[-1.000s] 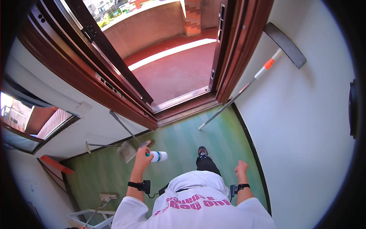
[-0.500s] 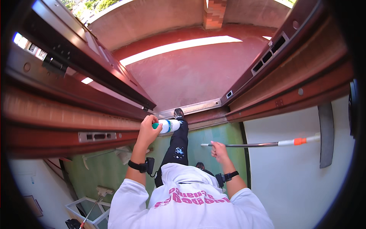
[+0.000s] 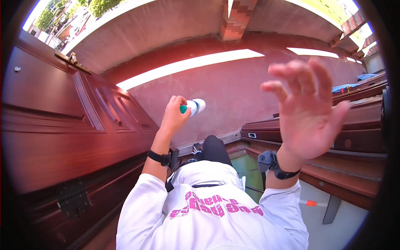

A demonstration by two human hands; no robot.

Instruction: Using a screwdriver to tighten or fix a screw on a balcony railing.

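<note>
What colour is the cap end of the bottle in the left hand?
Green, on a white bottle held by the left hand; head view.

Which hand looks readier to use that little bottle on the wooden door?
Probably the left. The left hand already grips the white bottle with the green cap and is raised beside the dark wooden door. The right hand is open and empty, lifted away from the bottle.

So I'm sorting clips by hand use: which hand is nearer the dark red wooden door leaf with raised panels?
Left. The left hand, gripping a white bottle with a green cap, is raised just beside the door leaf on the left. The right hand is raised, open and empty, on the far side from it.
</note>
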